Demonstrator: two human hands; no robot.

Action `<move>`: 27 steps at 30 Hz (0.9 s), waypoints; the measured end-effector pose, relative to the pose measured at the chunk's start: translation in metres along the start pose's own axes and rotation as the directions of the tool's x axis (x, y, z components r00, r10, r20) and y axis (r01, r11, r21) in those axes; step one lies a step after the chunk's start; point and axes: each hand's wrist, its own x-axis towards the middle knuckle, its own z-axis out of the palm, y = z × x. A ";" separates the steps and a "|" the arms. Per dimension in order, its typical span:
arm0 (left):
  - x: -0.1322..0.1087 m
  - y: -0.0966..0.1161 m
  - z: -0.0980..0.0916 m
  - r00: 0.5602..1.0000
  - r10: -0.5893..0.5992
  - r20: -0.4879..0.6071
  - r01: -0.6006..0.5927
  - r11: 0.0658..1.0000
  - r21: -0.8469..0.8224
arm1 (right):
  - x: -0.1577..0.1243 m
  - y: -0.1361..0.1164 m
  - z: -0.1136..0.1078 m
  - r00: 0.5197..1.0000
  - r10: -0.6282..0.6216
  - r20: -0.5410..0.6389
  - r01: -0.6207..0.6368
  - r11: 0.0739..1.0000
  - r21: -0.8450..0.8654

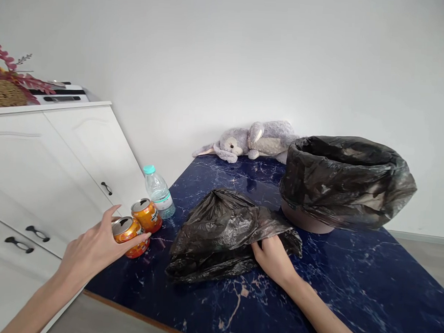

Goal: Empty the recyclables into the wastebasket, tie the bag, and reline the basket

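My left hand (93,244) is curved around the nearer orange soda can (134,238), its thumb stretched straight across the front and a finger raised at the can's far left. The fingers look spread wider than the can; whether they touch it is hard to see. Right behind stands a second orange soda can (147,215); both are upright with opened tops. My right hand (275,259) is closed on the edge of a crumpled black plastic bag (219,230) lying on the table, its fingertips hidden under the film.
A clear bottle with a turquoise cap (158,190) stands behind the cans. On the right is a bin (308,222) lined with a black bag (346,191). A plush rabbit (252,138) lies by the wall. White cabinets (59,179) flank the blue marbled table (349,285).
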 end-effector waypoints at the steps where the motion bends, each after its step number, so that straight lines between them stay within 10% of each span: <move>1: -0.005 0.000 -0.004 1.000 0.023 -0.018 -0.022 0.996 0.082 | 0.000 -0.001 0.000 1.000 0.000 0.002 0.000 1.000 0.000; 3: -0.019 0.005 -0.011 0.976 0.100 -0.193 -0.053 0.970 0.235 | 0.001 -0.002 -0.001 1.000 -0.003 0.004 0.003 1.000 0.001; 7: -0.062 0.042 -0.018 0.730 0.390 -0.561 -0.446 0.894 0.041 | 0.003 -0.007 -0.004 1.000 -0.028 0.011 0.028 1.000 0.006; 9: -0.083 0.071 -0.018 0.651 0.655 -0.383 -0.739 0.663 -0.122 | 0.002 -0.010 -0.007 0.998 -0.051 0.028 0.051 0.999 0.010; 13: -0.102 0.125 0.004 0.538 0.837 -0.098 -0.816 0.488 -0.311 | 0.000 -0.018 -0.013 0.991 -0.116 0.064 0.115 0.993 0.016; 19: -0.077 0.153 0.053 0.765 0.615 -0.192 -0.638 0.764 -0.095 | 0.004 -0.025 -0.020 0.991 -0.134 0.022 0.134 0.991 0.013; 27: -0.053 0.170 0.077 0.807 0.572 -0.148 -0.565 0.820 0.090 | 0.006 -0.028 -0.020 0.988 -0.152 0.028 0.153 0.988 -0.011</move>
